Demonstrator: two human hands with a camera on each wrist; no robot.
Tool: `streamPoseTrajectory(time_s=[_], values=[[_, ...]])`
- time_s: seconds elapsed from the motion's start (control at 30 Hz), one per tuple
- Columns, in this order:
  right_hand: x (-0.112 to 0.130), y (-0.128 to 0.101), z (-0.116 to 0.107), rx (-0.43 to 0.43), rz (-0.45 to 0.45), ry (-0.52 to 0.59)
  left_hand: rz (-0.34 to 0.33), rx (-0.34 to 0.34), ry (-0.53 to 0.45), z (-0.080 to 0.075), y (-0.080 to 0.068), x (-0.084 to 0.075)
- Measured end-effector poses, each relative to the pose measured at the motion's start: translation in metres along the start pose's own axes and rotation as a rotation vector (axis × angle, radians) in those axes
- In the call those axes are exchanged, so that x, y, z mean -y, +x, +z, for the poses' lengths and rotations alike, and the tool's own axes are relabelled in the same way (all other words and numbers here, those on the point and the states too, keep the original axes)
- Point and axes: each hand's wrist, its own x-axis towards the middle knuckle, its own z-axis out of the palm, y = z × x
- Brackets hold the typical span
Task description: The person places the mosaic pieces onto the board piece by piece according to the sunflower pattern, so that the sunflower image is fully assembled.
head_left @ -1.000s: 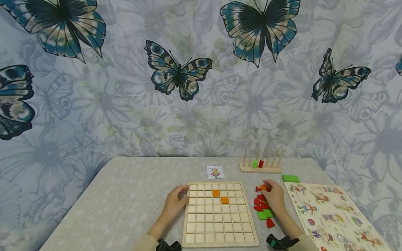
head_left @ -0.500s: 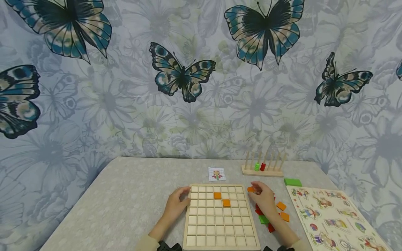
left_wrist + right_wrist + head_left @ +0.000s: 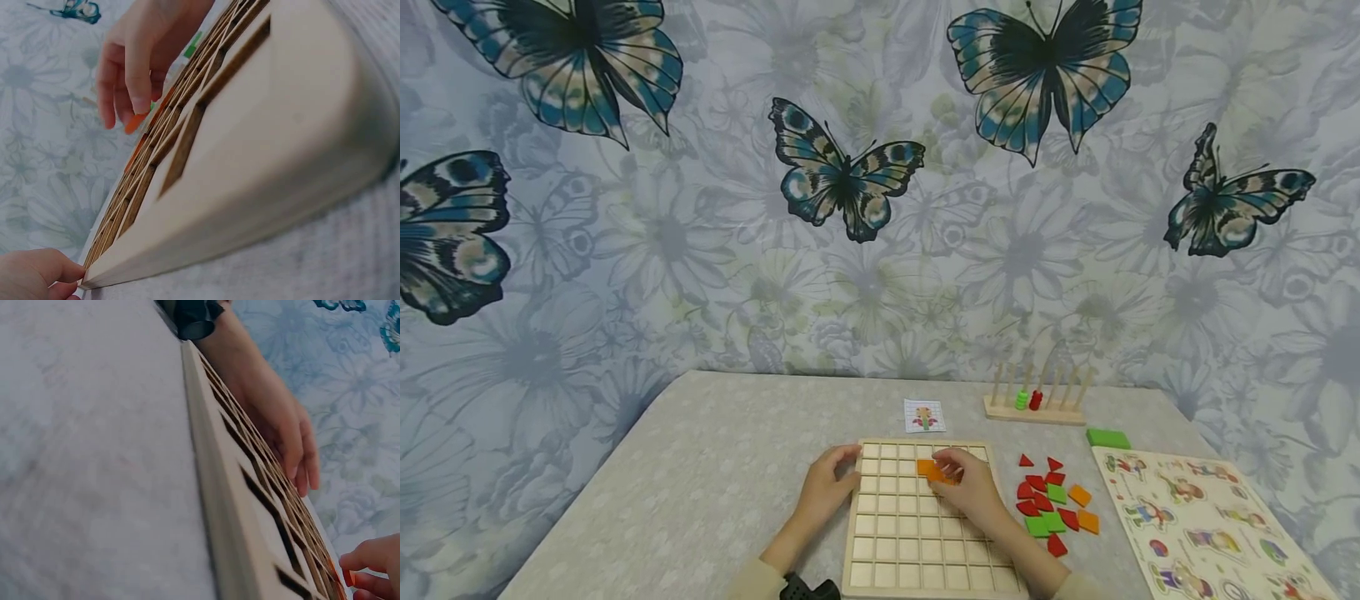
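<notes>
A wooden grid board (image 3: 917,542) lies on the grey table, near the front edge. My left hand (image 3: 833,482) rests on its left rim near the far corner, fingers laid over the edge; the right wrist view shows that hand (image 3: 284,434) on the rim. My right hand (image 3: 953,473) hovers over the board's far rows and pinches an orange square tile (image 3: 934,472). The left wrist view shows the right hand (image 3: 128,94) lowering the orange tile (image 3: 134,122) toward the cells. Other orange tiles in the board are partly hidden by the hand.
Loose red, green and orange pieces (image 3: 1051,504) lie right of the board. Behind it are a small picture card (image 3: 924,415), a wooden peg rack (image 3: 1036,407) with a green and a red ring, and a green block (image 3: 1108,438). A picture puzzle board (image 3: 1206,521) lies far right.
My right hand left the loose pieces with an orange tile and moved left over the board's far rows. The left hand stayed on the rim. The head camera shifted slightly.
</notes>
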Motion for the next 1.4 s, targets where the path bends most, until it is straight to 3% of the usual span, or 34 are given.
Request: streamPoseTrajectory(time_s=[0.2,0.5,0.93,1.17,1.4], values=[[-0.002,-0.01,0.005,0.081,-0.026,-0.059,-0.017,0.016,0.01,0.005,-0.006,0.002],[-0.009,-0.018,0.001,0.096,-0.031,-0.028,-0.033,0.028,-0.008,0.01,-0.011,0.001],[-0.01,-0.001,0.003,0.069,-0.071,-0.041,-0.019,0.001,-0.007,0.004,0.005,0.002],[-0.011,0.015,-0.006,0.022,-0.011,0.007,-0.002,-0.002,-0.008,0.0,0.013,0.003],[-0.023,0.02,-0.037,-0.064,0.079,-0.012,-0.044,0.023,-0.022,0.002,0.016,0.003]])
